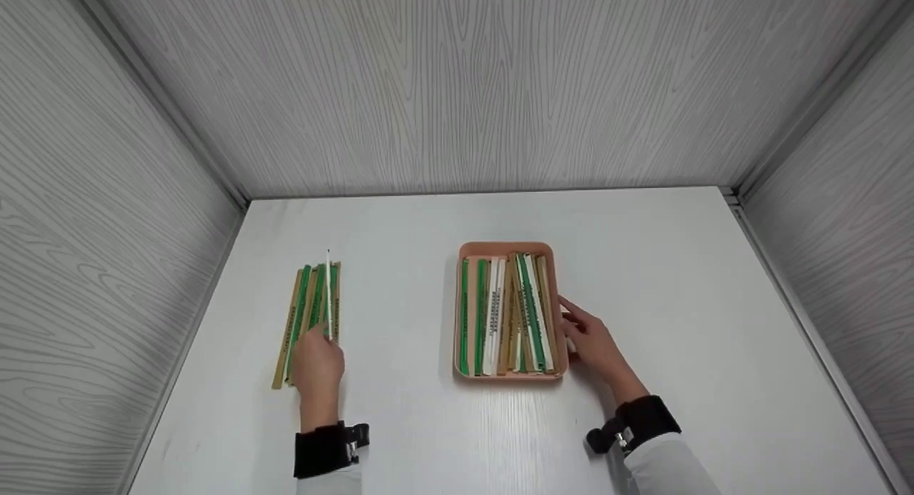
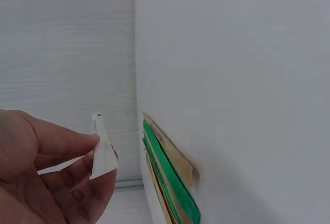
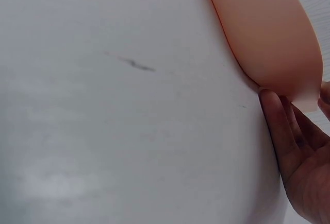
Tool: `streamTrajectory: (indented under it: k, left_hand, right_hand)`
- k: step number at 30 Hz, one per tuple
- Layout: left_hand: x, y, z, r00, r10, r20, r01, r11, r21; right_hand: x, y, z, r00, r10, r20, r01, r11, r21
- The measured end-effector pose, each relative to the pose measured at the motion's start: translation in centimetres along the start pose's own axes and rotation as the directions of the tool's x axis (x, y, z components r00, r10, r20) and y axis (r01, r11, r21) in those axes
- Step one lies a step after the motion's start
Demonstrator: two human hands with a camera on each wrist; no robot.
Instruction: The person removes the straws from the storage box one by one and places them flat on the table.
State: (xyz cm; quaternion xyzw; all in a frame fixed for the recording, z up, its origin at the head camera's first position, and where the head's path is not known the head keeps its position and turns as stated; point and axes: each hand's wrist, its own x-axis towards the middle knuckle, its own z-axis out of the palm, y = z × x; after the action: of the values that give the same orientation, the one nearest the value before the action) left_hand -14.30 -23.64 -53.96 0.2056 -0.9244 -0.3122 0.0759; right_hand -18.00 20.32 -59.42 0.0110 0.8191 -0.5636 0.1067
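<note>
My left hand (image 1: 318, 363) pinches a slim white paper-wrapped stick (image 1: 328, 288) between thumb and fingers. In the left wrist view, the stick (image 2: 103, 152) points away from the fingertips. Below that hand lies a loose row of green and brown paper-wrapped sticks (image 1: 294, 309) with dark print. My right hand (image 1: 596, 348) touches the right side of a shallow pink tray (image 1: 507, 248). Its fairly straight fingers (image 3: 276, 118) rest at the tray's outer wall (image 3: 268, 33) in the right wrist view. Green, white and brown wrapped sticks (image 1: 494, 316) lie lengthwise inside the tray, some overlapping at the right.
The white table (image 1: 400, 423) carries the row of sticks at the left and the tray near the middle. Grey wood-grain panels (image 1: 443, 88) enclose it at the back and both sides. A black strap (image 1: 319, 452) with a small camera sits on each wrist.
</note>
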Motion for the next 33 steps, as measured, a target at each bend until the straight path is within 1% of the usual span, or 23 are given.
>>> streamTrajectory:
  k: [3, 7, 11, 13, 15, 19, 22, 28, 30, 33]
  left_hand:
    - [0.3, -1.0, -0.6, 0.999, -0.036, -0.007, 0.036, 0.999, 0.009]
    - [0.7, -2.1, -1.1, 0.998, -0.063, -0.029, 0.063, 0.998, 0.005]
    - [1.1, -2.9, -1.4, 0.996, -0.088, -0.015, 0.088, 0.996, 0.003]
    - [1.2, -3.3, -1.5, 0.995, -0.103, 0.004, 0.103, 0.995, 0.021]
    - [1.4, -3.6, -1.5, 0.994, -0.108, 0.008, 0.108, 0.993, 0.044]
    - [1.5, -3.9, -1.4, 0.995, -0.099, -0.014, 0.100, 0.990, 0.100]
    - [1.7, -3.8, -1.4, 0.995, -0.091, -0.029, 0.094, 0.988, 0.121]
    - [1.8, -4.0, -1.2, 0.995, -0.090, -0.041, 0.095, 0.988, 0.122]
    - [1.8, -4.1, -1.1, 0.995, -0.094, -0.042, 0.099, 0.988, 0.116]
    - [1.9, -4.1, -0.9, 0.995, -0.087, -0.043, 0.091, 0.990, 0.112]
  right_hand:
    - [0.0, 0.0, 0.0, 1.000, 0.001, 0.001, -0.001, 1.000, -0.005]
    - [0.1, 0.0, -0.2, 1.000, -0.031, 0.001, 0.031, 0.999, -0.036]
    - [0.3, 0.0, -0.3, 0.998, -0.055, 0.001, 0.055, 0.997, -0.046]
    - [0.3, 0.0, -0.3, 0.998, -0.056, 0.002, 0.056, 0.997, -0.050]
    - [0.4, 0.0, -0.3, 0.998, -0.058, 0.002, 0.058, 0.996, -0.061]
    - [0.5, -0.1, -0.3, 0.999, -0.047, 0.005, 0.047, 0.997, -0.060]
    - [0.6, -0.1, -0.3, 0.999, -0.041, 0.007, 0.042, 0.997, -0.064]
    - [0.6, 0.0, -0.3, 0.999, -0.040, 0.014, 0.041, 0.998, -0.058]
    - [0.6, 0.0, -0.4, 0.999, -0.041, 0.018, 0.042, 0.997, -0.069]
    - [0.5, 0.1, -0.4, 1.000, -0.022, 0.019, 0.023, 0.998, -0.057]
